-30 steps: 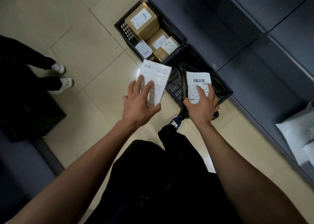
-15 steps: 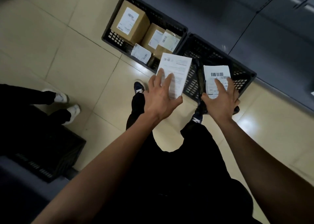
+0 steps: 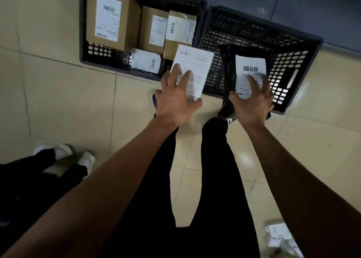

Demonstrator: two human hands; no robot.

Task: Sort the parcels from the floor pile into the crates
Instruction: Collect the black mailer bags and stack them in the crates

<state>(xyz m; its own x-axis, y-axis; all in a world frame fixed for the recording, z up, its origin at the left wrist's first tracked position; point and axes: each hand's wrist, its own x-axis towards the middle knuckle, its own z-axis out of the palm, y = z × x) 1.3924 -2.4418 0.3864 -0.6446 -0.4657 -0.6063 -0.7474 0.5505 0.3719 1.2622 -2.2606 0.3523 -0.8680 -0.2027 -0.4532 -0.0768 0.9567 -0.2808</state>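
My left hand (image 3: 176, 101) grips a flat white labelled parcel (image 3: 195, 66), held over the near edge between the two crates. My right hand (image 3: 252, 99) grips a black poly-bag parcel (image 3: 228, 66) with a white barcode label (image 3: 251, 68), held over the near edge of the right crate. The left black crate (image 3: 83, 42) holds several brown cardboard boxes (image 3: 111, 17) and a small white-labelled parcel (image 3: 145, 61). The right black crate (image 3: 293, 66) shows only bare mesh around the bag.
Another person's legs and white shoes (image 3: 62, 154) stand at the lower left. A labelled parcel (image 3: 279, 238) lies on the tiled floor at the lower right. A dark grey surface (image 3: 293, 1) borders the crates at the top.
I have stepped closer to the crates, which now fill the top of the view. Both hands still hold their parcels and have come over the crates' near edges.
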